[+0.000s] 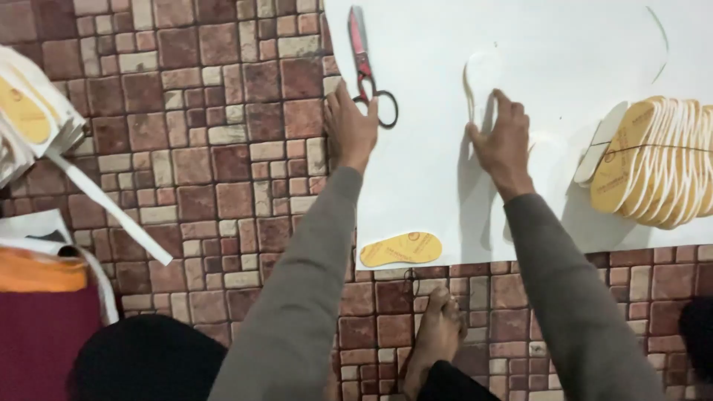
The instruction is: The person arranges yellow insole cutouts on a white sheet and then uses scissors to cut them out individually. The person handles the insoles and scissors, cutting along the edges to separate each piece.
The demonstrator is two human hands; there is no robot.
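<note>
left hand: flat, fingers spread, pressing white sheet edge beside scissors
right hand: pinching white insole cutout

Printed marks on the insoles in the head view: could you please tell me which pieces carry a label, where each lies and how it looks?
Single insole: near edge of white sheet, yellow, dark print.
Insole stack: right on the sheet, fanned, yellow faces, round dark stamp.
Insole bundle: far left, on the tiled floor, yellow and white.
No screens or signs.

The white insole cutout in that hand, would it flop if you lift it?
Probably yes: the white insole cutout looks thin as the white sheet it lies on. The right hand pinches it easily, so it seems light. Being flat, it shouldn't roll.
</note>
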